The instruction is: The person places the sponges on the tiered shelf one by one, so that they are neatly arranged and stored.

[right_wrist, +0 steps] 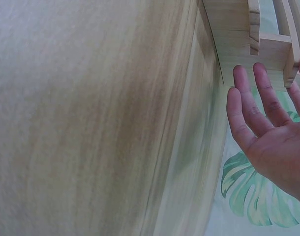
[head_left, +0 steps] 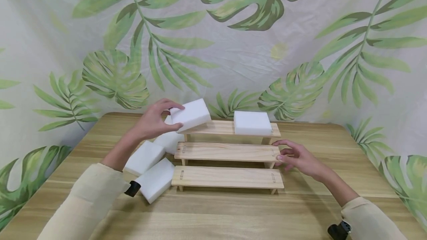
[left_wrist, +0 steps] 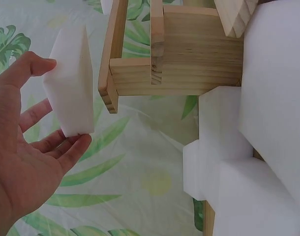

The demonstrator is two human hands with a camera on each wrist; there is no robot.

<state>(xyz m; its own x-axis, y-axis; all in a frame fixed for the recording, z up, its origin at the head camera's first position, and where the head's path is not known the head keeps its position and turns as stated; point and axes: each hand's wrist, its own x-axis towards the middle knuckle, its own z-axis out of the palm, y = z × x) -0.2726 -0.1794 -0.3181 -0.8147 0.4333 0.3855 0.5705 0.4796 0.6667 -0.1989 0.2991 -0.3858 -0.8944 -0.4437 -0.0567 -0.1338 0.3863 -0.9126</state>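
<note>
L hand grips foam block at top-shelf left edge | R hand loose, by mid shelf end

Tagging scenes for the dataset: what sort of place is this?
Likely a staged tabletop recording setup, not a home: a leaf-print cloth backdrop wraps a wooden table holding only a stepped wooden rack and white foam blocks.

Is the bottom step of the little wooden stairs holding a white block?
No, the bottom step is bare; the only resting white block sits on the top step.
</note>
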